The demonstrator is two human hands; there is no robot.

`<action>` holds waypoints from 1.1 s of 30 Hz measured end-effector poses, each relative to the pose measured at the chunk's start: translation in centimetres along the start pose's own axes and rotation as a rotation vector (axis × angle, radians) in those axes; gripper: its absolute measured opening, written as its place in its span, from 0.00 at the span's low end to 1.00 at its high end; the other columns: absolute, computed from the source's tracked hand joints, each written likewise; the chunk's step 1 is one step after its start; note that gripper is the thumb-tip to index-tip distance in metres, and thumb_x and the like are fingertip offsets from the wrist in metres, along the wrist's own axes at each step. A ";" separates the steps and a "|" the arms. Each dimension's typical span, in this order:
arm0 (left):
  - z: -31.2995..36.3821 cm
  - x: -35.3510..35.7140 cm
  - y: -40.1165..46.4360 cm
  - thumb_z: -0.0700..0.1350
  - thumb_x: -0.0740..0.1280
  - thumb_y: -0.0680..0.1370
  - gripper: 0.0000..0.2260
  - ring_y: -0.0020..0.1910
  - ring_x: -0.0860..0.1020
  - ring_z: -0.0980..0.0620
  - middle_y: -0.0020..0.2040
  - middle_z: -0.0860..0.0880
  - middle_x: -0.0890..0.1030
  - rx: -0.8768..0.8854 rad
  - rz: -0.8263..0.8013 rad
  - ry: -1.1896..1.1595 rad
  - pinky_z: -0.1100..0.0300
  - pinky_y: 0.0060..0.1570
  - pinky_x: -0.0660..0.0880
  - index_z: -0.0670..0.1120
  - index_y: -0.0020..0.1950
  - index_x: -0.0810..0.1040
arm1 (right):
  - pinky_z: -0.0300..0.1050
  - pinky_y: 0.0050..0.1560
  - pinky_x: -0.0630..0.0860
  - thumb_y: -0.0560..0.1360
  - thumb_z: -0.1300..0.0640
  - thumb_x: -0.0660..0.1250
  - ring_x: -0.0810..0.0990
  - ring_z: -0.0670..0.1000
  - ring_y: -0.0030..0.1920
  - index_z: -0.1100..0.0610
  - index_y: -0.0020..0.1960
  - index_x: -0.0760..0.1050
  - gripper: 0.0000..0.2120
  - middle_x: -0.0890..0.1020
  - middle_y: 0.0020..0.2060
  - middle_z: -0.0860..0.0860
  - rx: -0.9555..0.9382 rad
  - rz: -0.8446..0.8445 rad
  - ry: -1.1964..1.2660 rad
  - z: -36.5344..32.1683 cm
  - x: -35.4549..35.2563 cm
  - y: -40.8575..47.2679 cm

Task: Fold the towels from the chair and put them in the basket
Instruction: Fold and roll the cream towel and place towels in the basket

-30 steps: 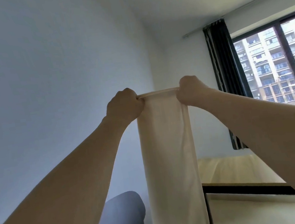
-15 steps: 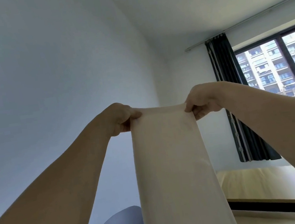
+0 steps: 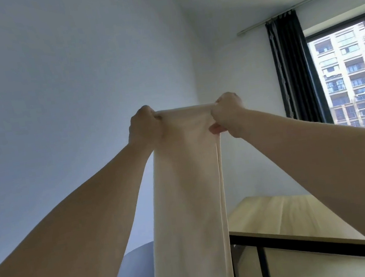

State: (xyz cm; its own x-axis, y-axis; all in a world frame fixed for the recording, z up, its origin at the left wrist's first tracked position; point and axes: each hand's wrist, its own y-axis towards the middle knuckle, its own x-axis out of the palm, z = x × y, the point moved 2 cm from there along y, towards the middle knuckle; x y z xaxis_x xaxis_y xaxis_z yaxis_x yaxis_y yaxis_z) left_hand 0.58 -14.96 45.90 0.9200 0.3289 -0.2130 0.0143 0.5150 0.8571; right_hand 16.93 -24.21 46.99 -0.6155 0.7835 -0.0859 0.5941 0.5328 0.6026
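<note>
A long cream towel hangs straight down in front of me, folded lengthwise into a narrow strip, its lower end out of frame. My left hand grips its top left corner and my right hand grips its top right corner, both held high with arms stretched out. The grey-blue chair shows at the bottom, partly hidden behind the towel and my left arm. No basket is in view.
A light wooden table with a black frame stands to the right of the towel. Behind it are a white wall, a dark curtain and a window.
The hands have drawn closer together and now hold the towel's top edge taut again. The camera tilted up and back, so the table and chair shifted in the frame.
</note>
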 end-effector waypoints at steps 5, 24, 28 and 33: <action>2.4 -1.7 1.0 0.38 0.54 0.76 0.05 0.32 0.68 0.55 0.38 0.52 0.71 0.131 0.202 -0.147 0.60 0.29 0.65 0.45 0.48 0.67 | 0.55 0.46 0.78 0.70 0.65 0.56 0.75 0.55 0.42 0.52 0.41 0.69 0.09 0.76 0.43 0.53 -0.288 0.109 0.152 -2.2 0.0 1.1; -5.3 -1.7 -26.3 0.39 0.54 0.77 0.04 0.33 0.64 0.54 0.37 0.51 0.67 -0.436 -0.357 -0.117 0.59 0.31 0.61 0.45 0.44 0.66 | 0.59 0.46 0.80 0.77 0.66 0.57 0.77 0.57 0.38 0.66 0.55 0.73 0.10 0.75 0.40 0.57 0.314 -0.360 -0.240 15.4 -2.9 -21.9; -9.9 0.6 -33.3 0.38 0.58 0.77 0.05 0.30 0.62 0.51 0.35 0.46 0.67 -0.658 -0.681 -0.036 0.62 0.27 0.58 0.43 0.41 0.68 | 0.51 0.39 0.82 0.77 0.68 0.58 0.81 0.57 0.41 0.65 0.56 0.72 0.09 0.79 0.43 0.59 0.626 -0.491 -0.352 22.3 -2.7 -27.5; -14.1 2.3 -39.6 0.35 0.58 0.76 0.07 0.26 0.69 0.50 0.33 0.45 0.73 -0.867 -1.025 0.009 0.65 0.22 0.66 0.40 0.44 0.74 | 0.53 0.47 0.82 0.78 0.66 0.56 0.83 0.60 0.48 0.66 0.58 0.72 0.11 0.81 0.50 0.62 0.787 -0.728 -0.578 29.2 -1.5 -31.4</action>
State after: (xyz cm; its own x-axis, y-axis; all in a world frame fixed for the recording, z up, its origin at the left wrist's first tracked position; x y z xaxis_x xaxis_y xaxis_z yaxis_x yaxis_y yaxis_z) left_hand -3.38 -23.42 4.88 0.6410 -0.5012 -0.5813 0.4367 0.8610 -0.2607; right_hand 14.30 -32.77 5.06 -0.7335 0.1410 -0.6649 0.4815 0.7982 -0.3620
